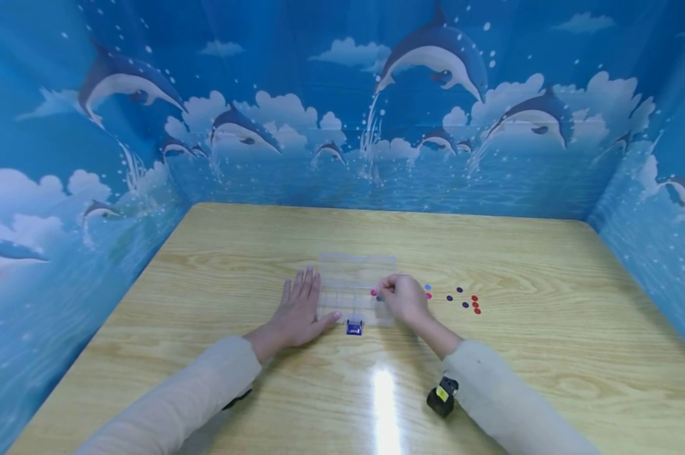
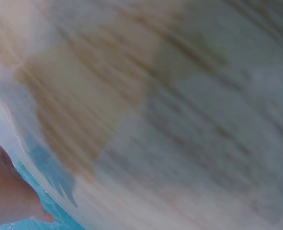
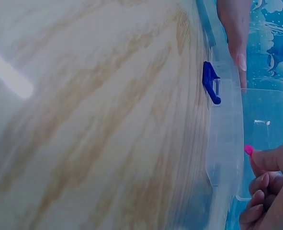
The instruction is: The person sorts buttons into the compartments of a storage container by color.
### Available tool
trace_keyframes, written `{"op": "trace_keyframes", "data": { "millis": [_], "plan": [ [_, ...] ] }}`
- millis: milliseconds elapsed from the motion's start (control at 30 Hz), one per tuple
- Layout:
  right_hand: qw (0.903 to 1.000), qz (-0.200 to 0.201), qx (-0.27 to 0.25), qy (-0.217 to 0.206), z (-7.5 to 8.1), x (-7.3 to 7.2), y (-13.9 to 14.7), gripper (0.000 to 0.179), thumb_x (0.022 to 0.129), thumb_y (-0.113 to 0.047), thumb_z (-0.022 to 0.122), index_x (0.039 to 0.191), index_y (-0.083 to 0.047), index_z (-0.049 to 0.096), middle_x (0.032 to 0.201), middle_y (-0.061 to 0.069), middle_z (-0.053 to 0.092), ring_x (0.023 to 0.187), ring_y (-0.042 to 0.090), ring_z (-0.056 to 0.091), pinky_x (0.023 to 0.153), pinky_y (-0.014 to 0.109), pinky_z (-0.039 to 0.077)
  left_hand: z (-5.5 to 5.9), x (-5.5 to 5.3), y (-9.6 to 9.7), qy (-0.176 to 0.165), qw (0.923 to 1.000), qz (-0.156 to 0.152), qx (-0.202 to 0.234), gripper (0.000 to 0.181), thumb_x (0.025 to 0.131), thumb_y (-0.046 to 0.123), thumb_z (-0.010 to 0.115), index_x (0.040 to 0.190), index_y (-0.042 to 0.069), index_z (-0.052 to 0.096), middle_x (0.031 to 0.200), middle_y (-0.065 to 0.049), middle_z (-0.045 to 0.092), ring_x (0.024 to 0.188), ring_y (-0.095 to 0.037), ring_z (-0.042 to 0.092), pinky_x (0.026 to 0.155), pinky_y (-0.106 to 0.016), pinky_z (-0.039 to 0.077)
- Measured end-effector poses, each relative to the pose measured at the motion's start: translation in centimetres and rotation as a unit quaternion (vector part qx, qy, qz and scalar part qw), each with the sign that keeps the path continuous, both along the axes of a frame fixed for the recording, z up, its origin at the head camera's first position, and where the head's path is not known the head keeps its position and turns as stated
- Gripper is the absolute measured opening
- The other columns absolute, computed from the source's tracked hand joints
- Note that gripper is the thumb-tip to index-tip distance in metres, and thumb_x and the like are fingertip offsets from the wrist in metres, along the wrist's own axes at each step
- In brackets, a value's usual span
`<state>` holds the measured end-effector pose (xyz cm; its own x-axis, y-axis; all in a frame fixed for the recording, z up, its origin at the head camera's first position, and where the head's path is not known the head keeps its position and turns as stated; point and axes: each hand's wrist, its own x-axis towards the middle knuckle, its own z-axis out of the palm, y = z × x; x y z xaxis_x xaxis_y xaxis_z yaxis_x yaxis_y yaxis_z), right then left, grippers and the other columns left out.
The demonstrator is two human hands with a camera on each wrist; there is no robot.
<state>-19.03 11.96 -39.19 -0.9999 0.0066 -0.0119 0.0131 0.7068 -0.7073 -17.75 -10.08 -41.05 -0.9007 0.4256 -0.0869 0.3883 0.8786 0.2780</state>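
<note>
The clear box stands unlatched, its lid folded back and its blue latch toward the person. A pink piece is over the box's right part, not yet released; whether the dark spot beside it is another piece is unclear. Outside, on the surface to the right, lie a light blue piece, another pink one, three dark ones and three red ones. The hands are apart: the left hand lies flat with straight fingers along the box's left side, while the right hand pinches the pink piece between thumb and finger.
</note>
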Motion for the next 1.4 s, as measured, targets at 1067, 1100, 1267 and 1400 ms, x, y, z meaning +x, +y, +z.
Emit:
{"op": "trace_keyframes", "data": {
  "millis": [1067, 1100, 1267, 1400],
  "plan": [
    [0.9972, 0.014, 0.068, 0.027, -0.1, 0.4, -1.8, 0.009, 0.083, -0.018, 0.067, 0.085, -0.011, 0.072, 0.075, 0.002, 0.070, 0.055, 0.008, 0.049, 0.050, 0.018, 0.034, -0.2, -0.1, -0.1, -0.004, 1.0000, 0.004, 0.002, 0.091, 0.092, 0.061, 0.032, 0.146, -0.004, -0.001, 0.153, -0.022, -0.010, 0.143, -0.037, -0.008, 0.115, -0.054, -0.003],
    [0.9975, 0.016, 0.062, 0.029, 0.0, 0.4, -1.7, 0.010, 0.084, -0.018, 0.067, 0.086, -0.011, 0.072, 0.075, 0.002, 0.070, 0.054, 0.008, 0.049, 0.049, 0.018, 0.034, -0.2, -0.1, 0.0, -0.005, 1.0000, 0.005, 0.002, 0.091, 0.092, 0.061, 0.032, 0.146, -0.004, -0.002, 0.153, -0.022, -0.011, 0.143, -0.037, -0.008, 0.115, -0.053, -0.003],
    [0.9971, 0.039, 0.032, 0.057, 0.0, 0.5, -0.8, 0.011, 0.084, -0.017, 0.066, 0.088, -0.009, 0.072, 0.069, 0.002, 0.066, 0.053, 0.008, 0.047, 0.050, 0.019, 0.036, -0.1, -0.1, 0.0, -0.005, 1.0000, 0.006, 0.000, 0.091, 0.092, 0.061, 0.032, 0.146, -0.004, -0.001, 0.153, -0.022, -0.010, 0.143, -0.038, -0.007, 0.115, -0.053, -0.003],
    [0.9959, 0.066, -0.002, 0.063, -0.3, 0.5, -0.1, 0.010, 0.085, -0.015, 0.064, 0.088, -0.007, 0.071, 0.061, 0.000, 0.056, 0.052, 0.009, 0.041, 0.047, 0.018, 0.033, -0.2, -0.1, 0.0, -0.006, 1.0000, 0.004, -0.003, 0.090, 0.092, 0.061, 0.032, 0.146, -0.004, -0.001, 0.153, -0.022, -0.010, 0.143, -0.038, -0.008, 0.115, -0.053, -0.003]
  ]
}}
